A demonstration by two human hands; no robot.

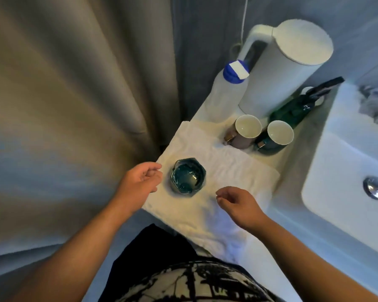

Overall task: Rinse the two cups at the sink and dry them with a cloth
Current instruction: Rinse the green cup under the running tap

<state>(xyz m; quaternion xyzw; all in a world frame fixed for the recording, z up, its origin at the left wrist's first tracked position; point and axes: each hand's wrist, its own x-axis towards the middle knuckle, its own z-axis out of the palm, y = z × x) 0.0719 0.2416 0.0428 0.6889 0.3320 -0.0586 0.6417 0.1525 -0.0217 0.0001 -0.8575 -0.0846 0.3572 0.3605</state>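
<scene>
A small dark teal cup stands upright on a white cloth spread over the counter. My left hand hovers just left of the cup, fingers loosely curled, holding nothing. My right hand hangs over the cloth to the cup's lower right, also loosely curled and empty. Neither hand touches the cup. At the far end of the cloth stand two mugs with white insides, a mauve mug and a dark green mug.
A white sink with a chrome drain lies to the right. Behind the mugs stand a white kettle, a blue-capped plastic bottle and a green bottle. A curtain hangs on the left.
</scene>
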